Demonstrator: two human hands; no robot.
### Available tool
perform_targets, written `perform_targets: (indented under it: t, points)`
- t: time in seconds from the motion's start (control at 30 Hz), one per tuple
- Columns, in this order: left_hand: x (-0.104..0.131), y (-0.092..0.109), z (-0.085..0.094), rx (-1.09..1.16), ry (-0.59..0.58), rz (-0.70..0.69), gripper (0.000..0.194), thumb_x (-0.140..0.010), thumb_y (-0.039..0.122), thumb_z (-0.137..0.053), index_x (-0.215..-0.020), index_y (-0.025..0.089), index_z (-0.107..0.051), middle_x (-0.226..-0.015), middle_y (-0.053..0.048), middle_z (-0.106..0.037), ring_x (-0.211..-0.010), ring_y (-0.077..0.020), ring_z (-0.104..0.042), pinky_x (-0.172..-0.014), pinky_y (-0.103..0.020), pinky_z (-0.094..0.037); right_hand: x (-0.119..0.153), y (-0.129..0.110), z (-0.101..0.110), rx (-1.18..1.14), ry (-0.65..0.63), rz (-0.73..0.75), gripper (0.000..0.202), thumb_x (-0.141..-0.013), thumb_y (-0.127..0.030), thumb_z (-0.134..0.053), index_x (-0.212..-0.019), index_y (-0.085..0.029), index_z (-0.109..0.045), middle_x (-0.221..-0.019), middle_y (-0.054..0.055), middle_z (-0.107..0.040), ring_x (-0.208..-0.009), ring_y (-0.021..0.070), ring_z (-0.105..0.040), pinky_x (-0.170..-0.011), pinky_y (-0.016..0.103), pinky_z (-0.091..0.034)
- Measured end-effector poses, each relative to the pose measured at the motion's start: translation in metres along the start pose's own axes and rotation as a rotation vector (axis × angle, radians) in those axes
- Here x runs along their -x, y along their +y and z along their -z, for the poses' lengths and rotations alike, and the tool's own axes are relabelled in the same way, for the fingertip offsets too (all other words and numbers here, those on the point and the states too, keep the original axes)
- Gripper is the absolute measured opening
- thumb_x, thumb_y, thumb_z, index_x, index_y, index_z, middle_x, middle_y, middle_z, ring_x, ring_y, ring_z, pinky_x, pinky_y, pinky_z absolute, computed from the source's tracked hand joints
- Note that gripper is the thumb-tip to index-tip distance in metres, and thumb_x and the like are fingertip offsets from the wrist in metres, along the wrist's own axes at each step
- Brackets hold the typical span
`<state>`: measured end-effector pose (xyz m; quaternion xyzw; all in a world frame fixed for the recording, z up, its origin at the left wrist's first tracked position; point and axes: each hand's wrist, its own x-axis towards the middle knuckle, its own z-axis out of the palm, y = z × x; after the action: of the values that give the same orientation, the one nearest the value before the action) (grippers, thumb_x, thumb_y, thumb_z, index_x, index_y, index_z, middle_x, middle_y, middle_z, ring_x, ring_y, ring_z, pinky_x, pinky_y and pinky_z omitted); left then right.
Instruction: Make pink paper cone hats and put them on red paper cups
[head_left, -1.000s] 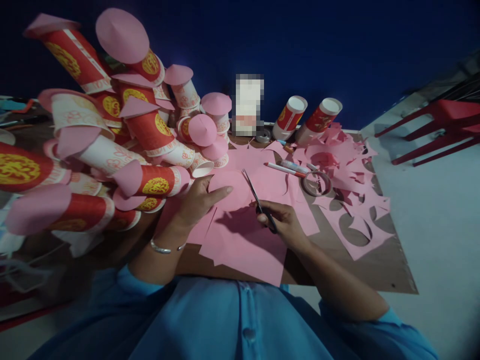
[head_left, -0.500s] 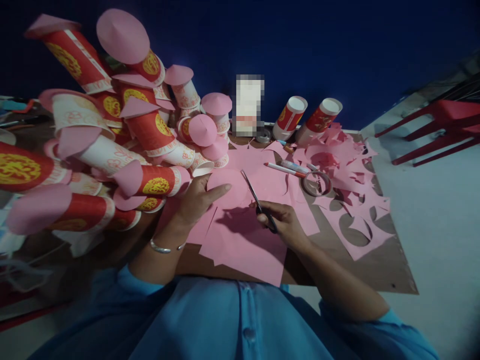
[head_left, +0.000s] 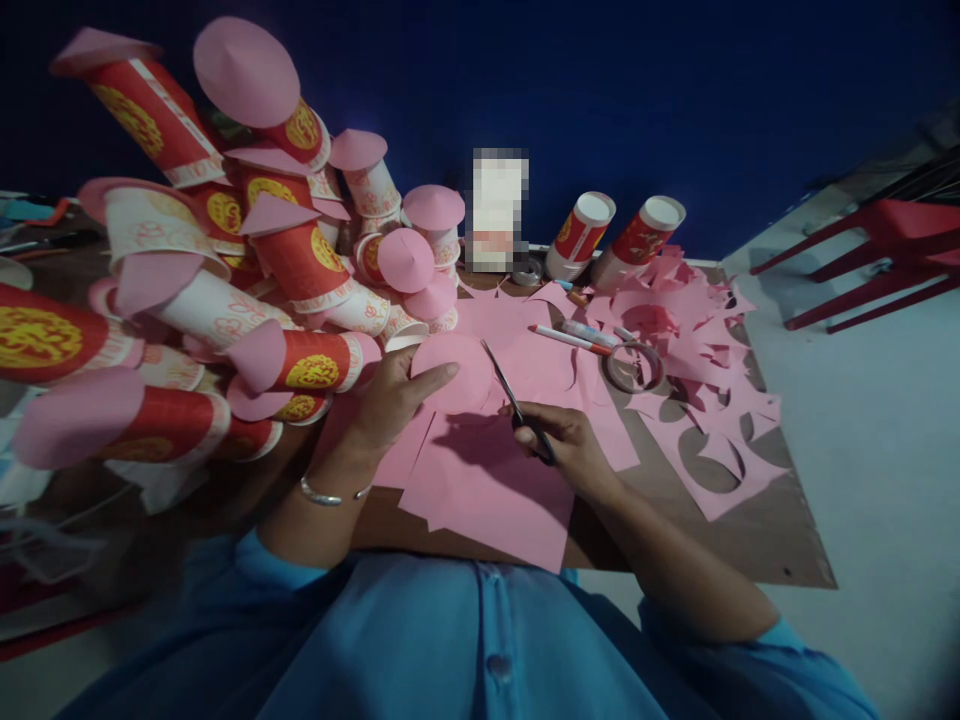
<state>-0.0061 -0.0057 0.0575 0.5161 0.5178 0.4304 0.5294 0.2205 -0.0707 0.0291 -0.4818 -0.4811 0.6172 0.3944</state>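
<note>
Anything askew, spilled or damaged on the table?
Nothing looks spilled or damaged. The cups on the left look untidy, some lying on their sides, and loose paper scraps litter the right of the table. Left hand holds a paper disc; right hand, the scissors.

Near the centre of the frame, a round piece of pink paper point(head_left: 457, 375) is gripped between the thumb and fingers of the left hand point(head_left: 397, 395). Black-handled scissors point(head_left: 511, 391) are held in the right hand point(head_left: 559, 440), blades pointing to the upper left. Pink sheets point(head_left: 487, 500) are spread beneath. The left of the frame is filled with pink-capped cups point(head_left: 311, 265); a tape roll point(head_left: 634, 368) and cut paper scraps point(head_left: 705, 440) are seen at centre right.
</note>
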Motion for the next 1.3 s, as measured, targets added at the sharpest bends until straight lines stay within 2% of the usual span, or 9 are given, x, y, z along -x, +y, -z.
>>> perform_targets:
  t: [0.5, 0.63, 0.9, 1.17, 1.3]
  points:
    - [-0.0008, 0.0013, -0.0007, 0.027, 0.038, 0.010, 0.035, -0.076, 0.044, -0.081, -0.099, 0.018, -0.074, -0.089, -0.006, -0.078, -0.094, -0.0256, -0.071, -0.082, -0.035, -0.058, -0.0006, -0.0008, 0.0003, 0.004, -0.006, 0.002, 0.046, -0.078, -0.057, -0.083, -0.102, -0.018, -0.082, -0.061, -0.004, -0.053, -0.056, 0.0099, -0.044, -0.053, 0.024, -0.041]
    - [-0.0031, -0.0023, 0.0000, 0.037, 0.027, 0.013, 0.039, -0.076, 0.045, -0.081, -0.101, 0.016, -0.074, -0.095, -0.006, -0.078, -0.094, -0.0238, -0.071, -0.083, -0.033, -0.057, -0.0004, -0.0001, 0.0006, 0.011, -0.013, 0.004, 0.045, -0.078, -0.056, -0.083, -0.102, -0.018, -0.081, -0.061, -0.004, -0.052, -0.056, 0.0100, -0.042, -0.052, 0.024, -0.041]
    - [-0.0027, -0.0046, 0.0012, 0.061, 0.020, 0.013, 0.035, -0.076, 0.043, -0.082, -0.101, 0.018, -0.076, -0.099, -0.005, -0.078, -0.092, -0.0221, -0.070, -0.083, -0.032, -0.057, -0.0008, 0.0000, -0.0004, -0.042, -0.011, -0.019, 0.042, -0.074, -0.051, -0.087, -0.102, -0.019, -0.082, -0.062, -0.004, -0.053, -0.057, 0.0097, -0.044, -0.052, 0.023, -0.042]
    - [-0.0015, -0.0031, 0.0023, 0.009, -0.006, 0.008, 0.033, -0.076, 0.044, -0.082, -0.097, 0.019, -0.076, -0.094, -0.005, -0.079, -0.092, -0.0250, -0.072, -0.081, -0.034, -0.059, -0.0005, -0.0022, -0.0002, -0.053, -0.007, -0.052, 0.044, -0.072, -0.050, -0.089, -0.102, -0.019, -0.082, -0.063, -0.004, -0.055, -0.057, 0.0100, -0.046, -0.052, 0.023, -0.042]
    - [-0.0030, -0.0025, 0.0037, 0.011, -0.017, -0.007, 0.033, -0.074, 0.043, -0.084, -0.095, 0.019, -0.076, -0.096, -0.004, -0.079, -0.092, -0.0232, -0.071, -0.084, -0.033, -0.058, -0.0002, -0.0017, 0.0001, -0.064, -0.015, -0.041, 0.044, -0.072, -0.051, -0.089, -0.102, -0.019, -0.082, -0.061, -0.004, -0.054, -0.056, 0.0093, -0.045, -0.052, 0.023, -0.041]
